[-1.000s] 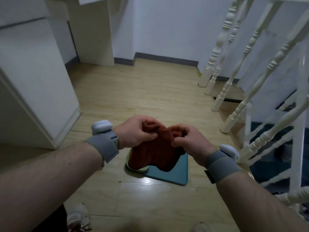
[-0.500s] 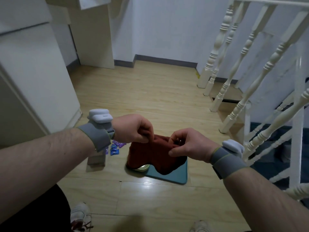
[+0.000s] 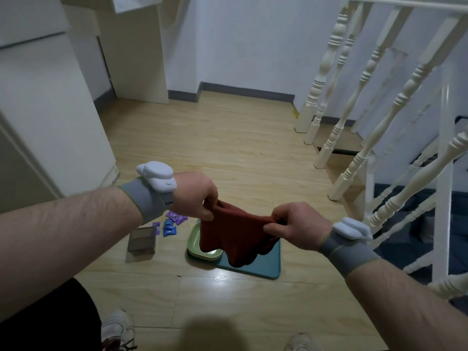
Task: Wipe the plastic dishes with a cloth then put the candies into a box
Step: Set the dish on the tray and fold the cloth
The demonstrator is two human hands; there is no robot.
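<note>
**Cloth stretched between both hands, dishes straight below**

You hold the dark red cloth up in the air by its top edge. Your left hand pinches one corner, thumb and curled fingers closed on the fabric. Your right hand pinches the other corner the same way. The held edge runs left to right, slightly lower at the right hand; the rest hangs down in loose folds.

The relation that matters: the dishes lie on the wooden floor directly under the hanging cloth, well below both hands. The green plastic dish sits under the left half, its right part hidden by the cloth. The blue plastic tray runs out under the right half, touching or overlapping the green dish; I can't tell which lies on top. So the move looks like straight down, not sideways. The left hand is nearer the green dish, the right nearer the tray.

No wiping contact yet, so judge the task as barely begun.

The candies, blue and purple wrappers, lie in a loose pile left of the green dish. The small clear brown box stands just beside them, further left, under your left forearm.
</note>
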